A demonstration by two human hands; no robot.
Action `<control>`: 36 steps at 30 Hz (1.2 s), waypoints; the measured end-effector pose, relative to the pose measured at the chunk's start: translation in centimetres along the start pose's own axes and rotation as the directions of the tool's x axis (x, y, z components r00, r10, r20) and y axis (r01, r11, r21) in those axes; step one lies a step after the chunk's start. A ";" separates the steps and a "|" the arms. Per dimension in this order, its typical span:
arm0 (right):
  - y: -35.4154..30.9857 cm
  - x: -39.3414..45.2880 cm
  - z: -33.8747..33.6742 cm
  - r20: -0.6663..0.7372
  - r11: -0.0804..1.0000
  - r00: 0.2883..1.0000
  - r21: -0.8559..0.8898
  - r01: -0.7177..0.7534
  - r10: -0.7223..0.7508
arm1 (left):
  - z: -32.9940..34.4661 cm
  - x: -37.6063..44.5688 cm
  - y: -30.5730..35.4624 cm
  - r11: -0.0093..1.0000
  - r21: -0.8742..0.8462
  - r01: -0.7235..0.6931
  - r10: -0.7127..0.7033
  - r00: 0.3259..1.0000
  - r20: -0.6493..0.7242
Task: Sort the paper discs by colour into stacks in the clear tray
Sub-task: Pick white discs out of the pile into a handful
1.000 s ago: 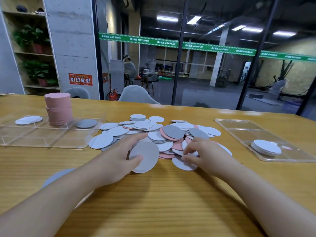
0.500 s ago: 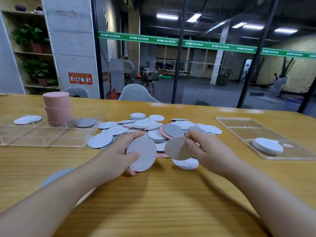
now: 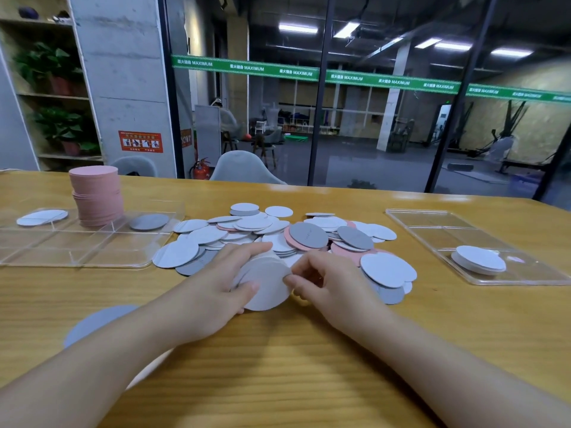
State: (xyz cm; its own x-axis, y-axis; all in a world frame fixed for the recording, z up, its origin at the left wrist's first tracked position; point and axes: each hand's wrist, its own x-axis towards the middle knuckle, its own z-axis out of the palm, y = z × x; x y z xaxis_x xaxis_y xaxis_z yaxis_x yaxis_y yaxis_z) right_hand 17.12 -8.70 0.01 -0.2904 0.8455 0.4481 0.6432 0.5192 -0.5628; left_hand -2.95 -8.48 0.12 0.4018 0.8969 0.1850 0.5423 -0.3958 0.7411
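So right now my left hand [image 3: 216, 282] has a grip on a small bundle of pale discs [image 3: 265, 282], thumb across the face and fingers curled round the far edge. I'm holding them upright-ish, so I can square the edges before they go anywhere. My right hand [image 3: 321, 282] is pinching the bundle's edge at about 3 o'clock, thumb and fingertips closed on it, probably adding one or nudging it flush.

The loose pile [image 3: 293, 236] sits just past my hands at 12 o'clock on the surface [image 3: 309, 366], a mix of white, grey and pink. Loads left to sort, I'd say.

The left clear tray [image 3: 77, 242] at 10 o'clock has a tall pink stack [image 3: 96, 196], one grey disc [image 3: 149, 221] beside it and a couple of white discs [image 3: 42, 217] in the far-left compartment. The right clear tray [image 3: 482, 242] at 2 o'clock holds a short white stack [image 3: 479, 259], so that's likely where this bundle is headed if these count as white.
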 end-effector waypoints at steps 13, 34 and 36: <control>1.1 0.2 -3.7 0.228 0.849 0.908 -0.487 -0.207 0.352 | -0.6 0.1 -0.4 0.997 -0.072 0.012 -0.011 1.000 0.017; 0.1 0.4 -5.0 -0.009 0.970 0.999 -0.239 0.049 -0.053 | -0.8 0.4 -0.5 0.990 -0.100 0.098 -0.106 0.991 -0.082; -0.1 0.3 -4.2 0.011 0.983 0.999 -0.177 0.038 -0.037 | -0.9 0.4 -0.7 0.988 -0.123 0.092 -0.101 0.992 -0.070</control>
State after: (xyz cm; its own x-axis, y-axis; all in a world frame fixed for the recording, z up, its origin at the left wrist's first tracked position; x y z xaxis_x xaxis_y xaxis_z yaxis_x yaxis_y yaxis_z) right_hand 19.97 -9.03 3.15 -0.3219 0.8270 0.4609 0.7467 0.5210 -0.4134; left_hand -3.77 -7.67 0.25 0.2919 0.9439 0.1541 0.4824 -0.2844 0.8285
